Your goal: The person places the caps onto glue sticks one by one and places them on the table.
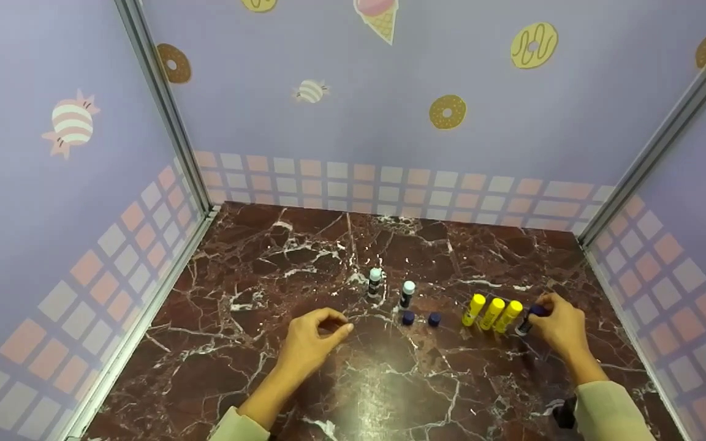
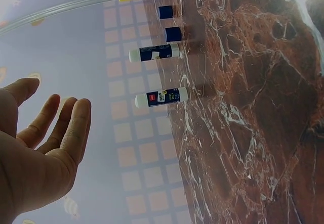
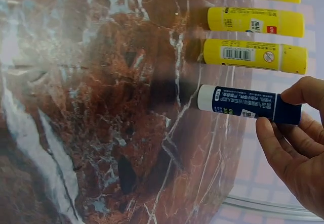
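Observation:
My right hand (image 1: pixel 562 327) pinches a blue-capped glue stick (image 3: pixel 243 103) by its dark blue cap, at the right end of a row of yellow glue sticks (image 3: pixel 254 21). Its white base is close to the tabletop; whether it touches cannot be told. My left hand (image 1: pixel 313 335) hovers over the table with nothing in it, fingers loosely bent and thumb apart. Two uncapped glue sticks, the left one (image 1: pixel 375 283) and the right one (image 1: pixel 407 295), stand upright with white tops showing. Two dark blue caps, one (image 1: pixel 408 318) and another (image 1: pixel 434 319), sit just in front of them.
The brown marbled tabletop (image 1: pixel 218 367) is enclosed by lilac walls (image 1: pixel 341 128) printed with sweets and tiles. Metal strips (image 1: pixel 169 104) run up the corners. A small black object (image 1: pixel 564 413) shows by the right sleeve.

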`<state>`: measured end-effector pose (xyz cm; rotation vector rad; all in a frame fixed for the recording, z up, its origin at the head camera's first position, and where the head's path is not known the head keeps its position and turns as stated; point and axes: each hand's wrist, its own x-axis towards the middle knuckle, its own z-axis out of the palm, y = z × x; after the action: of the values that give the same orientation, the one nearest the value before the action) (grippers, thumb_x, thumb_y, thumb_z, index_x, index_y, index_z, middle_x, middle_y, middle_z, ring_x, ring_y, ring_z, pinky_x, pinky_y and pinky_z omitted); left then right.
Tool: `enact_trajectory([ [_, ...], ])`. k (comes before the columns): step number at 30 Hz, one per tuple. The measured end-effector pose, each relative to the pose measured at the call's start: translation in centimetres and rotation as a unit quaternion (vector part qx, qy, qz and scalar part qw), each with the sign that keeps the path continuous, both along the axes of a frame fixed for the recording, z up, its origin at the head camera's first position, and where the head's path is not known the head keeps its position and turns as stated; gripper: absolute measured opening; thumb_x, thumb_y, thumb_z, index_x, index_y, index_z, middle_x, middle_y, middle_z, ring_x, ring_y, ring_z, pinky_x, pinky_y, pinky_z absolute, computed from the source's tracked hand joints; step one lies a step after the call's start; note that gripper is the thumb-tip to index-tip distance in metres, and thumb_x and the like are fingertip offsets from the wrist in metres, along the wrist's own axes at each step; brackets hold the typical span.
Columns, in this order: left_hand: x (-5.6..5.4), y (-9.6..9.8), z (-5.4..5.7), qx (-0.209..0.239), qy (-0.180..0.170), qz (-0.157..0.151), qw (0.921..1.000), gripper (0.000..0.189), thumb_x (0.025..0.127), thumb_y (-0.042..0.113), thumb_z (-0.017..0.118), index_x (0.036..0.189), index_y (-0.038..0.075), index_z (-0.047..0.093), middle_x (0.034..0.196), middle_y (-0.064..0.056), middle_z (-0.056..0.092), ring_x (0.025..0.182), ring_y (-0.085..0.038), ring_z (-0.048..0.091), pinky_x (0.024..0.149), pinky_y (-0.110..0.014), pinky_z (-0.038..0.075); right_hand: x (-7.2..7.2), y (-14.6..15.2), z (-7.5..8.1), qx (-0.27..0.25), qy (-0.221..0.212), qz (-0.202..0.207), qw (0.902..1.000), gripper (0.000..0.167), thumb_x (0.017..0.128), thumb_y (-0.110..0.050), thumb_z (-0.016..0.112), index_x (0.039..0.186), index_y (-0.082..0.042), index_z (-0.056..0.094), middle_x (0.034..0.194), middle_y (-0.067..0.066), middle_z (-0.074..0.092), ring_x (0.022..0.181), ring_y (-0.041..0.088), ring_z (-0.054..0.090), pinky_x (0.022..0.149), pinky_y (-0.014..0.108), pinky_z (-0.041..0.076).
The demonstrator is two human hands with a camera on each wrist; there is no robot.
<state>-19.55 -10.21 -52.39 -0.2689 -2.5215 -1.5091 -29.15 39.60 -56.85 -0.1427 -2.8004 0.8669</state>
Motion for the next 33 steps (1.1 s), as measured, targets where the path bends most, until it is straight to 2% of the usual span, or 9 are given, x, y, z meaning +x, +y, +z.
enact_trajectory([
  [2, 0.0, 0.1, 0.0, -0.002, 0.000, -0.001, 1.0000, 0.017, 0.090, 0.034, 0.078, 0.098, 0.020, 0.075, 0.092, 0.010, 0.073, 0.083, -0.008, 0.069, 0.079, -0.036, 0.062, 0.1, 0.0, -0.1, 0.004, 0.004, 0.001, 1.0000, 0.033, 0.086, -0.014, 0.074, 0.113, 0.001, 0.065, 0.107, 0.024, 0.071, 0.099, 0.046, 0.063, 0.084, 0.057, 0.051],
  [9, 0.1, 0.4, -0.1, 0.000, -0.002, 0.000, 1.0000, 0.016, 0.089, 0.033, 0.078, 0.098, 0.020, 0.075, 0.093, 0.008, 0.074, 0.081, -0.008, 0.070, 0.075, -0.025, 0.060, 0.1, 0.0, -0.1, -0.002, -0.003, 0.007, 1.0000, 0.037, 0.085, -0.014, 0.074, 0.117, 0.002, 0.063, 0.110, 0.026, 0.070, 0.101, 0.046, 0.063, 0.084, 0.056, 0.052],
  [16, 0.1, 0.4, 0.0, -0.003, 0.000, 0.000, 1.0000, 0.019, 0.089, 0.031, 0.079, 0.099, 0.015, 0.075, 0.094, 0.008, 0.074, 0.081, -0.009, 0.070, 0.076, -0.033, 0.062, 0.2, 0.2, 0.0, 0.000, -0.010, 0.011, 0.9999, 0.041, 0.086, -0.017, 0.075, 0.120, 0.002, 0.062, 0.114, 0.027, 0.068, 0.102, 0.047, 0.062, 0.084, 0.057, 0.053],
  [24, 0.0, 0.4, 0.0, -0.009, -0.003, 0.001, 1.0000, 0.019, 0.089, 0.031, 0.078, 0.100, 0.017, 0.075, 0.095, 0.007, 0.074, 0.081, -0.014, 0.070, 0.076, -0.030, 0.061, 0.3, 0.1, 0.3, -0.022, -0.023, 0.008, 0.9995, 0.052, 0.087, -0.021, 0.078, 0.128, 0.003, 0.059, 0.122, 0.028, 0.066, 0.108, 0.045, 0.062, 0.089, 0.056, 0.053],
  [30, -0.2, 0.4, 0.0, -0.006, 0.010, -0.001, 0.9999, 0.021, 0.090, 0.032, 0.078, 0.101, 0.015, 0.075, 0.095, 0.005, 0.075, 0.079, -0.013, 0.070, 0.073, -0.029, 0.061, 0.9, 0.0, 1.5, -0.020, -0.009, 0.008, 0.9997, 0.061, 0.087, -0.026, 0.078, 0.134, 0.003, 0.053, 0.126, 0.028, 0.063, 0.112, 0.046, 0.059, 0.094, 0.060, 0.049],
  [33, -0.3, 0.6, -0.1, -0.018, 0.019, 0.000, 0.9997, 0.023, 0.090, 0.033, 0.077, 0.103, 0.014, 0.075, 0.096, 0.005, 0.075, 0.082, -0.014, 0.070, 0.074, -0.026, 0.059, 1.5, -0.6, 2.7, -0.002, 0.024, 0.003, 0.9997, 0.063, 0.088, -0.026, 0.076, 0.137, 0.003, 0.051, 0.129, 0.029, 0.060, 0.116, 0.048, 0.055, 0.097, 0.063, 0.045],
])
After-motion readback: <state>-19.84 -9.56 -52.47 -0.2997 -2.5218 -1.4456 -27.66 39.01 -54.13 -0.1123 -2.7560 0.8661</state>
